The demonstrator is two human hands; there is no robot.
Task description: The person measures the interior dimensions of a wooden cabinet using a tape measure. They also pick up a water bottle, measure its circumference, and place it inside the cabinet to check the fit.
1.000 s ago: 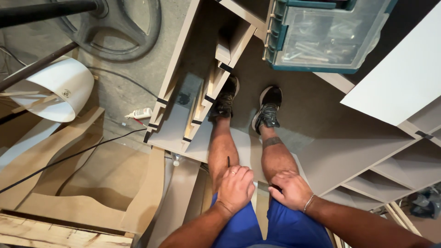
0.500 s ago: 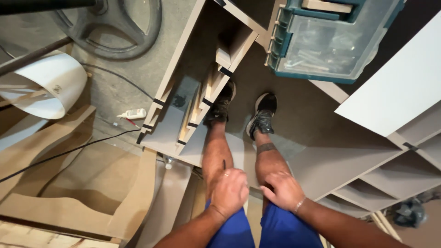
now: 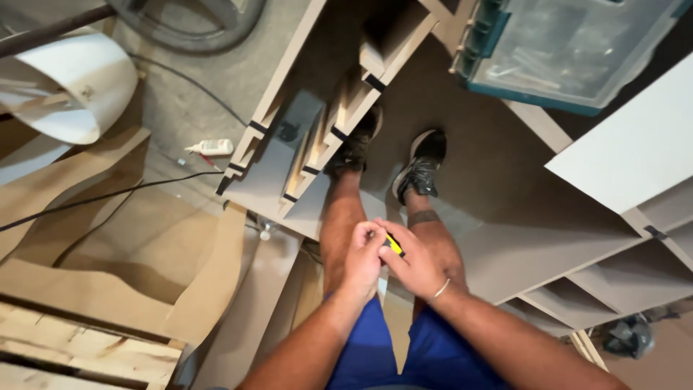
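Observation:
I look straight down at my legs and dark shoes on a brown floor. My left hand [image 3: 363, 256] and my right hand [image 3: 415, 261] meet in front of my knees. Between them they pinch a small yellow and black tool [image 3: 393, 245], mostly hidden by the fingers. A bracelet circles my right wrist. Just ahead of my left shoe lies a grey wooden frame with slotted dividers [image 3: 315, 137].
A clear plastic organiser box with teal edges [image 3: 570, 50] sits top right. White and grey panels [image 3: 635, 152] form shelving on the right. A white curved sheet [image 3: 72, 90], a small white glue bottle [image 3: 211, 147], black cables and brown curved boards [image 3: 108, 289] lie at the left.
My hands have come together; the yellow and black tool now shows between them. The view has shifted slightly, with my hands a little higher in frame.

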